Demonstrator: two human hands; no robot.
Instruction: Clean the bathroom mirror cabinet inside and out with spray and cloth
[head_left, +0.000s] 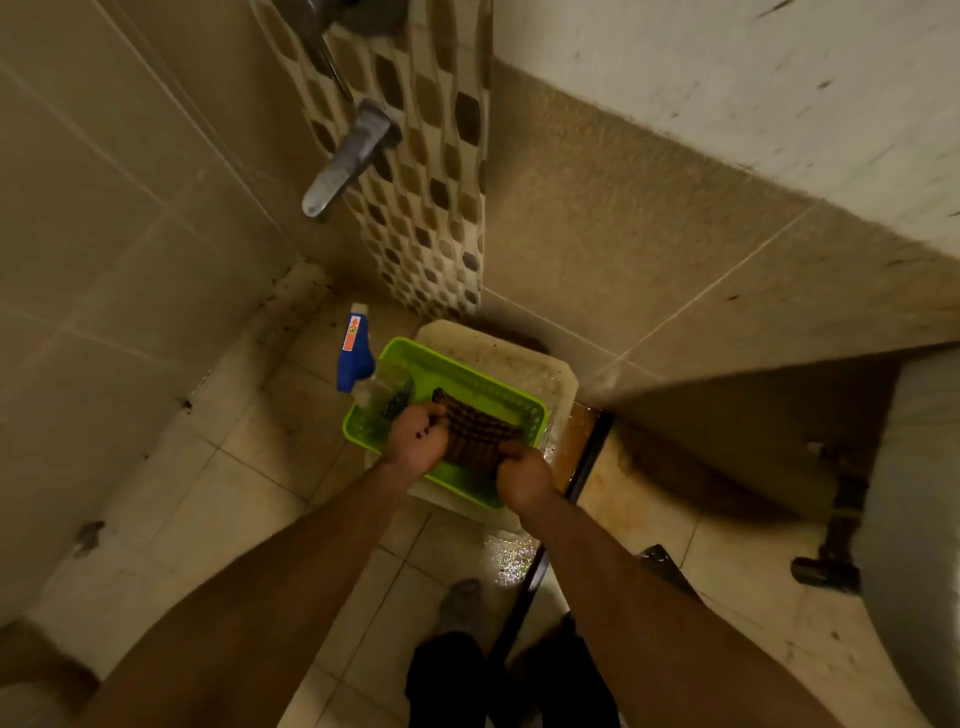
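Fingers (435, 413) of the left hand (415, 441) are curled tight into the cloth (478, 428), bunching its nine o'clock edge. Those of the right hand (525, 480) are folded round its five o'clock corner, knuckles up and tips buried in the fabric. That makes two hands on one cloth, dark and checked, pulled into a rumpled band between them. I cannot tell how each thumb lies.

The cloth hangs low inside one green basket (457, 366), a slotted plastic one, and seems to touch its floor, though the hands hide the contact. Both wrists cross the basket's near rim, and the bare forearms run back toward six o'clock. The basket sits on a single pale square base (524, 358), whose corners show at twelve and three o'clock.

One spray bottle (356, 353), blue with a white top and a red label, is just beside the basket's ten o'clock corner. Whether it touches the rim I cannot make out.

Farther out, one metal tap lever (350, 158) juts from the tiled wall at twelve o'clock. On the floor tiles (208, 493), one grey-socked foot (460, 605) is planted at six o'clock.
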